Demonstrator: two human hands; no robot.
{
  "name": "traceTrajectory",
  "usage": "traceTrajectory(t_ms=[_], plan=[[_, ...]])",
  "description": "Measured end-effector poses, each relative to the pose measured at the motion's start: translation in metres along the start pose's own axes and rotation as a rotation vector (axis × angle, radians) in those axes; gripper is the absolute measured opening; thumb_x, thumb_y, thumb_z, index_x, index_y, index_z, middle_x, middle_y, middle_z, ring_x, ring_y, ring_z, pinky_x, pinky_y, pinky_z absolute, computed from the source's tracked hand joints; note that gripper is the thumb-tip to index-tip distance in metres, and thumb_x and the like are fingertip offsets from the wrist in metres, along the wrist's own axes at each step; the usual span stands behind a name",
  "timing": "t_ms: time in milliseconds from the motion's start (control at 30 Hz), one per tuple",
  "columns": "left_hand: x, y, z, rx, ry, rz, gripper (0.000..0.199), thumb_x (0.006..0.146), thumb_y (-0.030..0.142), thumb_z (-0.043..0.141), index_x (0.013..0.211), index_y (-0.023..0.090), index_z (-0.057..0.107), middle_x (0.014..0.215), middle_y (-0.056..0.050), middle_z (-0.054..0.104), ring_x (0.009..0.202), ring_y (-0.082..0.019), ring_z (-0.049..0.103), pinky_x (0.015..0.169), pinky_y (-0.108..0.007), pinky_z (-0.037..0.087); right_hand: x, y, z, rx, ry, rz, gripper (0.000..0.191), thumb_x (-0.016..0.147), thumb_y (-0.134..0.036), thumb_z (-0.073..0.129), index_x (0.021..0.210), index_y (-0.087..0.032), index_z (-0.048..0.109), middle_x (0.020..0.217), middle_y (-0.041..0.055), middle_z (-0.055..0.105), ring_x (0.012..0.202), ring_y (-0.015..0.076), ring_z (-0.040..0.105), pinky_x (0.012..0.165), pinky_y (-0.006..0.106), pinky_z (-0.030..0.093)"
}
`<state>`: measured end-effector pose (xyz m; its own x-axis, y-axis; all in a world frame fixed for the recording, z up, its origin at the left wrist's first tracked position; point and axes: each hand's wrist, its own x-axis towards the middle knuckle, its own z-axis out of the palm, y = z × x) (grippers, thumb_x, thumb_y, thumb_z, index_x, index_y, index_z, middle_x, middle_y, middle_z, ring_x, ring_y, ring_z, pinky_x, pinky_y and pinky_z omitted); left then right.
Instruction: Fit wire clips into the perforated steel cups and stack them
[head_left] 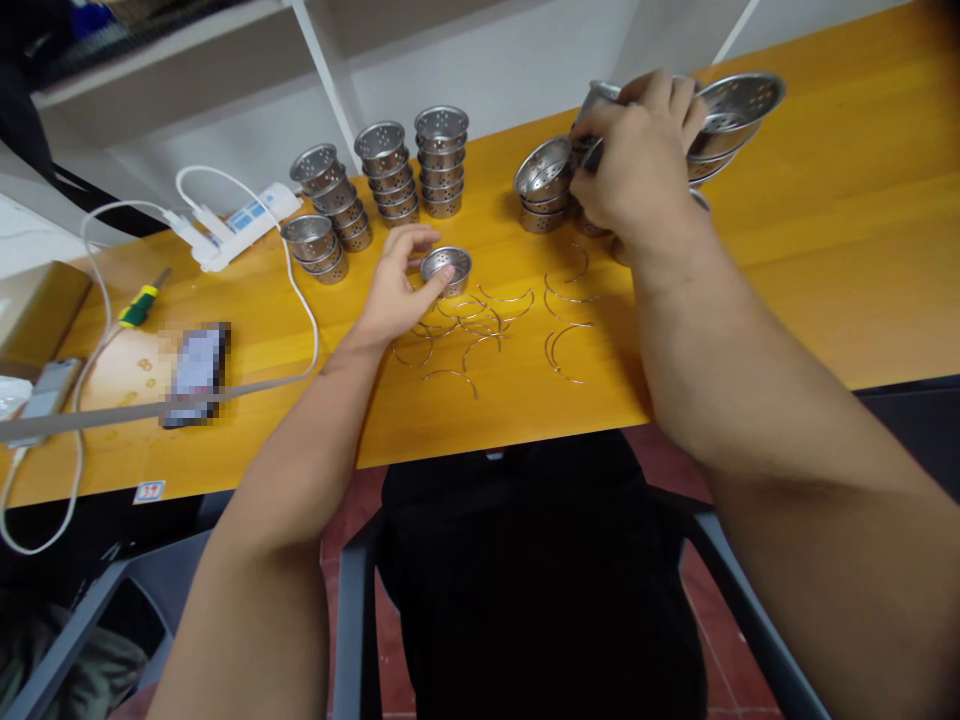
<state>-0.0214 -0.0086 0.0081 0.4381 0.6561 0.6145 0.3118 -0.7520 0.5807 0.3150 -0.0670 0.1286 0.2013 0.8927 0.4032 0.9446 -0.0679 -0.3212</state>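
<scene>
My left hand (pixel 405 282) curls round a small perforated metal cup (pixel 447 270), its thumb over the rim and the cup low at the table. Curved thin wire pieces (pixel 480 325) lie scattered just in front of it, with more wires (pixel 562 325) to the right. Over at the right rear, my right hand (pixel 637 150) is closed among other perforated cups, its fingers round a metal cup (pixel 592 155) that is mostly hidden. Left of that hand are stacked cups (pixel 544 185); to its right a stack of wider perforated bowls (pixel 739 110) leans outward.
Stacks of metal cups (pixel 441 165) stand along the back left. Beside them lie a white power strip (pixel 247 225) with cables, a green-yellow screwdriver (pixel 142 300) and a phone (pixel 196 375). A cardboard box (pixel 45 310) sits far left; white shelving (pixel 480 90) rises behind the table.
</scene>
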Motion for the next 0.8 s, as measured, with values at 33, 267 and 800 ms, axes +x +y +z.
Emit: traceTrajectory(t_ms=[33, 267, 800], plan=[[0.0, 0.001, 0.0, 0.005, 0.0, -0.007, 0.07, 0.107, 0.083, 0.087, 0.153, 0.033, 0.07, 0.166, -0.015, 0.07, 0.141, -0.034, 0.077, 0.118, -0.055, 0.073, 0.001, 0.0, 0.002, -0.011, 0.011, 0.017, 0.053, 0.113, -0.021, 0.074, 0.165, -0.027, 0.085, 0.18, 0.0224, 0.056, 0.169, 0.0461, 0.045, 0.143, 0.06, 0.027], [0.0, 0.01, -0.001, 0.02, -0.002, -0.013, 0.074, 0.106, 0.088, 0.085, 0.151, 0.032, 0.071, 0.165, -0.017, 0.071, 0.141, -0.035, 0.078, 0.116, -0.056, 0.073, 0.002, -0.006, -0.001, -0.062, 0.003, 0.084, 0.049, 0.116, -0.037, 0.086, 0.165, -0.03, 0.086, 0.181, 0.0205, 0.055, 0.176, 0.0446, 0.045, 0.149, 0.055, 0.02], [-0.006, -0.024, 0.002, 0.019, -0.018, -0.135, 0.127, 0.078, 0.095, 0.108, 0.172, 0.031, 0.051, 0.181, -0.021, 0.063, 0.164, -0.049, 0.07, 0.138, -0.068, 0.063, -0.004, -0.011, -0.01, 0.111, 0.168, -0.017, 0.048, 0.113, -0.03, 0.076, 0.158, -0.019, 0.086, 0.184, 0.0226, 0.055, 0.179, 0.0418, 0.047, 0.155, 0.059, 0.014]])
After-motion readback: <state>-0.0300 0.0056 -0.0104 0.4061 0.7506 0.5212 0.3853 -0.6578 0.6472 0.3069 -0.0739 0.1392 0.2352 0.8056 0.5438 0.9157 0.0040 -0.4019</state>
